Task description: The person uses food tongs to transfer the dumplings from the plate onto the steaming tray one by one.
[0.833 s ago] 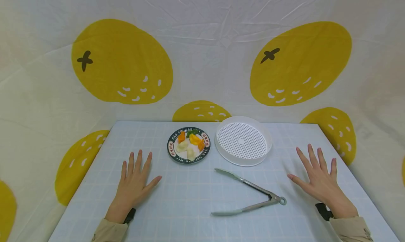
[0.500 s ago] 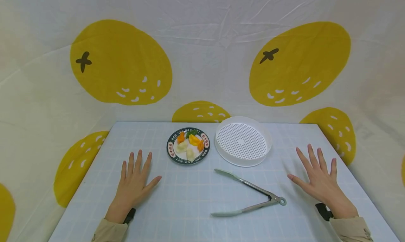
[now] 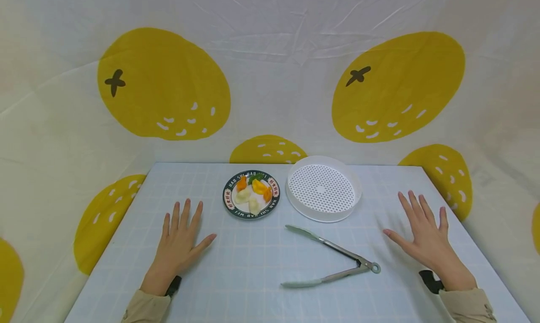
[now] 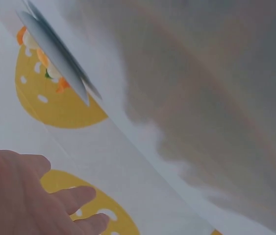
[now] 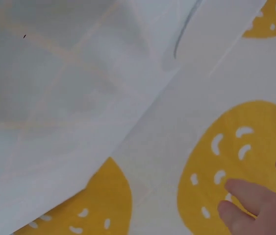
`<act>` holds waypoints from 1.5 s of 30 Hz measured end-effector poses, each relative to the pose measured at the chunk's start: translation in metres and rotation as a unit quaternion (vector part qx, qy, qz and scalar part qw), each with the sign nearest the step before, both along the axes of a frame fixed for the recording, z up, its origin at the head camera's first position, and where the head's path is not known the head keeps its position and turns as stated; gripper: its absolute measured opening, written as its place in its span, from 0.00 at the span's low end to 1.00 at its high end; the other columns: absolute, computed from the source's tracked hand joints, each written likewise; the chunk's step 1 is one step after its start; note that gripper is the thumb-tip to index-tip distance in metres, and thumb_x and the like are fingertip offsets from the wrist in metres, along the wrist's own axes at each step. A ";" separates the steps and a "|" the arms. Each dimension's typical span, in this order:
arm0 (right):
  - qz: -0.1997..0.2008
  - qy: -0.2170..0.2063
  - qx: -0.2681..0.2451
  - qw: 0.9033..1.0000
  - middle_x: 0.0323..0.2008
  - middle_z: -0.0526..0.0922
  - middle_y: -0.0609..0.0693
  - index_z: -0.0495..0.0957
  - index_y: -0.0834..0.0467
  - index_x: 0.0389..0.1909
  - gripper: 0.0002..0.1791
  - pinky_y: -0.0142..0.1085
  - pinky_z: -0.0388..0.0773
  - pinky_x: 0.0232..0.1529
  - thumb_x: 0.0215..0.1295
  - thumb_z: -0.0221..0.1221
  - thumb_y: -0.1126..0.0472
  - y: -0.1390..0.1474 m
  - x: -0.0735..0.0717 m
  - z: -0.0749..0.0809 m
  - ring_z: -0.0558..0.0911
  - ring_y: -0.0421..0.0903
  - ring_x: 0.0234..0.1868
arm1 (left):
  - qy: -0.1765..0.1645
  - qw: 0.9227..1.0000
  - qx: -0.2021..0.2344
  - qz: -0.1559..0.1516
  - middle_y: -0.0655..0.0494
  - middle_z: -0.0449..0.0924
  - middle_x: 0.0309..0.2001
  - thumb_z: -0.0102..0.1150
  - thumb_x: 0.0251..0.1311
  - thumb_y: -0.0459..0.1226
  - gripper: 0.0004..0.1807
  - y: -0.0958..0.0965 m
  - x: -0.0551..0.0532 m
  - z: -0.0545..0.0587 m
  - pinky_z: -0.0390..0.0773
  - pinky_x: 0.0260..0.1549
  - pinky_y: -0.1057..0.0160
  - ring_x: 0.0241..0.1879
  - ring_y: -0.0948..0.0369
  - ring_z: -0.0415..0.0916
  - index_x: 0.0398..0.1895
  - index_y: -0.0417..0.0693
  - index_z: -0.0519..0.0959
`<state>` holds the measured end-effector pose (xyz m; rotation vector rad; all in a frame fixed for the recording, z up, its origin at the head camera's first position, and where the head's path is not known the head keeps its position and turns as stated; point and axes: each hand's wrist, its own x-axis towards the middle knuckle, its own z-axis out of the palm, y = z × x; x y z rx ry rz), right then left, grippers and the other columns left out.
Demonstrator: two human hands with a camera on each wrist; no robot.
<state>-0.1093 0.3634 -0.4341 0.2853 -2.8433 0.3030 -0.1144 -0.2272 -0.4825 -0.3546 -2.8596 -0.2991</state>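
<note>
My left hand (image 3: 177, 248) is held over the left of the table, fingers straight and spread, holding nothing. Over the right side, my right hand (image 3: 428, 241) is likewise spread and holds nothing. Between them lie tongs (image 3: 341, 251) with pale green tips, arms apart and hinge toward my right hand. Behind the tongs stands a white round perforated tray (image 3: 322, 216). To its left, a dark-rimmed plate (image 3: 228, 196) carries dumpling-like pale pieces (image 3: 254, 205) and yellow, orange and green ones. The left wrist view shows the plate (image 4: 54, 56) edge-on beyond my fingers (image 4: 76, 198).
A pale blue checked cloth (image 3: 249, 252) covers the table. Behind its far edge hangs a white curtain (image 3: 278, 93) printed with large yellow fruit. In the right wrist view, the tray's side (image 5: 216, 34) shows at the top, beyond my fingers (image 5: 250, 193).
The fingers of my right hand have shifted slightly, drawing a little closer together. My left hand has barely moved. The tongs, plate and tray stay where they were.
</note>
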 end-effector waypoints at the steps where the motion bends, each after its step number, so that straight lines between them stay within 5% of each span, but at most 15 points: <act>1: 0.001 0.005 -0.005 1.000 0.77 0.44 0.64 0.38 0.51 0.80 0.59 0.64 0.15 0.67 0.58 0.64 0.37 -0.001 -0.001 0.001 0.38 0.62 0.77 | -0.002 1.000 0.000 -0.001 0.32 0.44 0.76 0.52 0.63 0.65 0.50 0.000 -0.001 0.000 0.40 0.69 0.32 0.75 0.36 0.34 0.79 0.47 0.50; 9: 0.034 0.065 -0.075 0.994 0.69 0.63 0.69 0.47 0.58 0.79 0.55 0.57 0.26 0.74 0.57 0.68 0.45 -0.015 -0.004 0.008 0.62 0.68 0.66 | -0.037 0.999 0.010 0.001 0.33 0.43 0.76 0.50 0.64 0.65 0.51 -0.003 -0.007 0.004 0.42 0.68 0.31 0.75 0.35 0.35 0.79 0.45 0.49; 15: 0.066 0.102 -0.140 0.983 0.65 0.69 0.68 0.55 0.56 0.77 0.52 0.51 0.35 0.76 0.53 0.72 0.56 -0.029 -0.006 0.009 0.66 0.67 0.63 | -0.053 0.998 0.041 -0.011 0.35 0.42 0.77 0.51 0.64 0.65 0.51 0.000 -0.013 0.006 0.44 0.68 0.31 0.75 0.37 0.35 0.79 0.44 0.48; 27: 0.083 0.025 -0.219 0.972 0.70 0.67 0.57 0.58 0.50 0.76 0.48 0.69 0.65 0.58 0.55 0.72 0.64 -0.069 0.004 0.008 0.66 0.58 0.66 | -0.090 0.991 0.096 -0.019 0.35 0.40 0.78 0.52 0.64 0.64 0.53 0.005 -0.031 0.010 0.44 0.68 0.31 0.75 0.37 0.35 0.80 0.44 0.43; 29: 0.091 0.018 -0.222 0.971 0.69 0.68 0.56 0.60 0.52 0.75 0.47 0.63 0.66 0.63 0.55 0.72 0.64 -0.075 0.006 0.006 0.66 0.54 0.66 | -0.095 0.990 0.106 -0.020 0.36 0.39 0.78 0.52 0.64 0.65 0.54 0.007 -0.036 0.009 0.44 0.68 0.31 0.75 0.38 0.35 0.80 0.44 0.42; 32: 0.116 0.014 -0.226 0.967 0.68 0.69 0.54 0.63 0.55 0.73 0.46 0.38 0.62 0.71 0.53 0.73 0.64 -0.083 0.009 0.004 0.66 0.45 0.67 | -0.103 0.987 0.122 -0.020 0.37 0.39 0.78 0.53 0.63 0.65 0.56 0.009 -0.041 0.009 0.44 0.69 0.32 0.76 0.38 0.35 0.80 0.43 0.41; 35: 0.151 0.006 -0.241 0.959 0.68 0.70 0.53 0.63 0.57 0.72 0.46 0.18 0.53 0.65 0.51 0.74 0.66 -0.090 0.010 0.002 0.65 0.38 0.68 | -0.111 0.983 0.142 -0.022 0.37 0.39 0.78 0.56 0.61 0.65 0.58 0.011 -0.046 0.009 0.45 0.68 0.31 0.76 0.38 0.35 0.80 0.43 0.40; 45: 0.199 -0.066 -0.260 0.943 0.67 0.70 0.51 0.62 0.57 0.73 0.50 0.16 0.55 0.63 0.50 0.77 0.56 -0.105 0.014 -0.010 0.68 0.41 0.67 | -0.155 0.964 0.216 -0.028 0.43 0.38 0.79 0.67 0.55 0.61 0.63 0.026 -0.065 0.006 0.46 0.71 0.37 0.77 0.45 0.34 0.80 0.43 0.39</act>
